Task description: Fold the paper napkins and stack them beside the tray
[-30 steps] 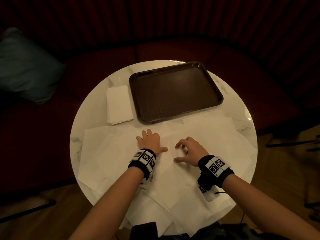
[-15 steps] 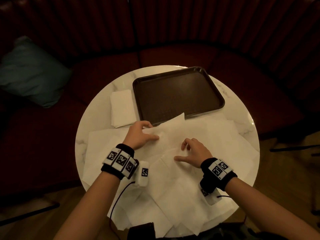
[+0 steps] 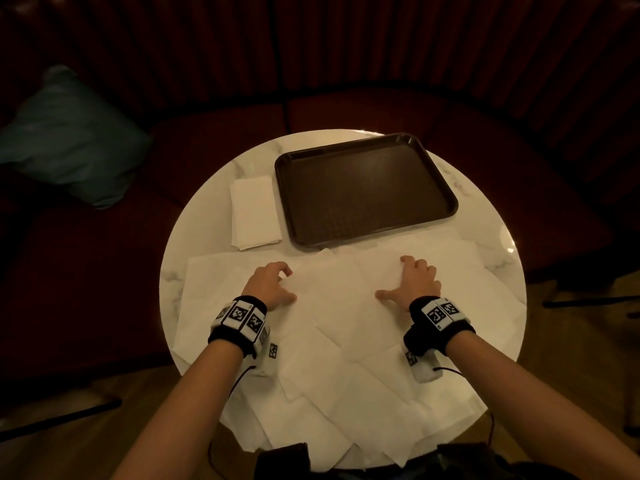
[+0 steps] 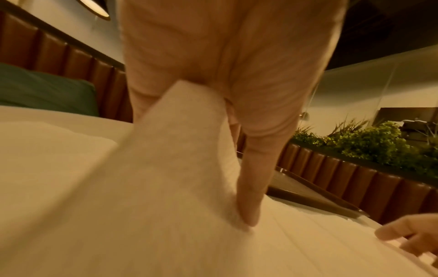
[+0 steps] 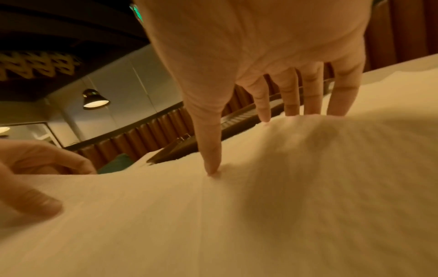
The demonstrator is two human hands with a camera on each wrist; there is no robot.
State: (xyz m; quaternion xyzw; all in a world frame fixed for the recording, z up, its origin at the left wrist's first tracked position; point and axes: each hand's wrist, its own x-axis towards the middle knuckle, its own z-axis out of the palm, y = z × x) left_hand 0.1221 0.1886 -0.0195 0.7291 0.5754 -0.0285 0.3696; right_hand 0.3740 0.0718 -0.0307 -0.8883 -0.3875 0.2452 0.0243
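Observation:
Several unfolded white paper napkins lie overlapping on the near half of the round table. The top napkin lies between my hands. My left hand is at its left side with curled fingers; the left wrist view shows a raised flap of the napkin gripped in that hand, thumb tip down on the paper. My right hand presses straight, spread fingertips onto the napkin's right part. A folded napkin stack lies just left of the brown tray.
A dark red curved bench wraps round the far side of the table, with a teal cushion on it at the left. Some napkins hang over the table's near edge. Wooden floor shows on both sides.
Half a second ago my left hand held a napkin corner up near the tray. Now the napkin lies lower and my hands are wider apart; the right hand has moved right and farther away.

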